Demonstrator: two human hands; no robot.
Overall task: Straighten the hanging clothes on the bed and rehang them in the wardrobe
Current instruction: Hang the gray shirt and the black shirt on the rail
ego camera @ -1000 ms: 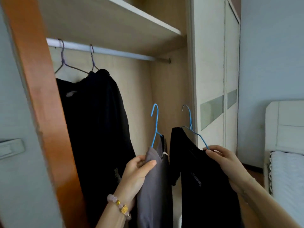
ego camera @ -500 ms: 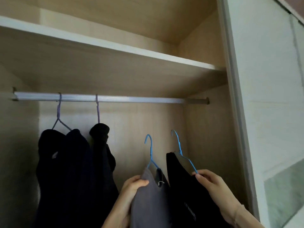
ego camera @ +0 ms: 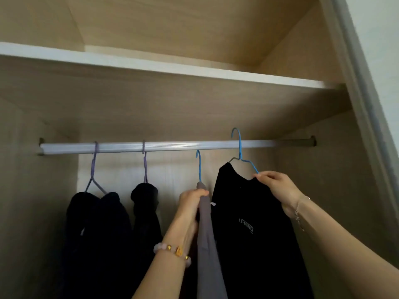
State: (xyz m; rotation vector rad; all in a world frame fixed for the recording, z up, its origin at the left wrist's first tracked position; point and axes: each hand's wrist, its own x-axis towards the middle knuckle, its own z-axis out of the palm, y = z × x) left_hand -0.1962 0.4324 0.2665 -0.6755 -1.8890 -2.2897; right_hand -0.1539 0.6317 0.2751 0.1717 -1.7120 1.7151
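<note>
Inside the wardrobe a silver rail [ego camera: 172, 146] runs across. My left hand [ego camera: 191, 205] grips the shoulder of a grey garment [ego camera: 207, 244] on a blue hanger [ego camera: 199, 165], whose hook tip sits just under the rail. My right hand [ego camera: 275, 186] pinches the shoulder of a black T-shirt [ego camera: 248, 229] with white lettering, on a second blue hanger [ego camera: 239, 147]. Its hook rises above the rail, in front of it.
Two dark garments [ego camera: 97, 234] hang on purple hangers [ego camera: 95, 169] at the rail's left half. A wooden shelf [ego camera: 172, 72] lies just above the rail. The wardrobe's side wall [ego camera: 323, 190] and door frame stand close on the right.
Both hands have lifted their hangers up to the rail. The right hanger's hook now reaches above the rail, the left one just below it. The camera has tilted further up.
</note>
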